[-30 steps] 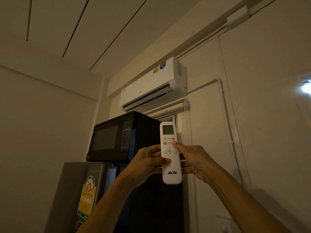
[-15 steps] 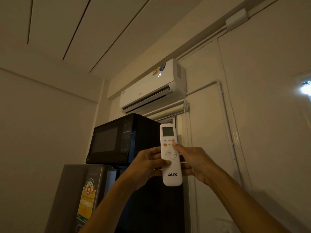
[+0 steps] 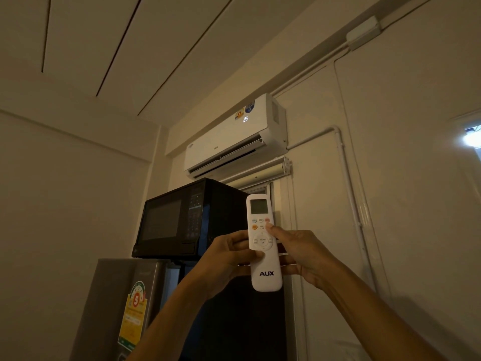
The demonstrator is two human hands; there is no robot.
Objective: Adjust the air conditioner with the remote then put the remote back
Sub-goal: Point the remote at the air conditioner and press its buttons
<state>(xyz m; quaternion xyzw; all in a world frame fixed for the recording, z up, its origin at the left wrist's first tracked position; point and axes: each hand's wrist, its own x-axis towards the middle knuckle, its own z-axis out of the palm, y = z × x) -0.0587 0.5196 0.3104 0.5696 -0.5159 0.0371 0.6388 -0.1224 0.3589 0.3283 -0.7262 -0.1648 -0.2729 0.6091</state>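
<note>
Fingers of the left hand [image 3: 229,256] wrap around the middle of a white remote [image 3: 264,243], thumb lying across its front just below the round menu pad. The right hand [image 3: 302,254] grasps the remote from the other side, its thumb tip pressed on a small button at the right of the second row. Both hands hold the remote upright at chest height, aimed up at a white air conditioner [image 3: 234,136] mounted high on the wall, well apart from the hands. A lit number glows on the unit's front panel and its lower flap stands open. Below it, a black microwave [image 3: 182,217] sits on a grey fridge [image 3: 122,295].

Risks, as a judgement: the buttons are small and close together, and the room is dim, so the thumb could land on a neighbouring key and change the wrong setting. Tilting the remote away from the unit could make a press go unread. Where the remote belongs is not in view.

Compared with a second ago, the panel number is now lit where it was dark, and the flap has swung further open. The grip looks unchanged.
</note>
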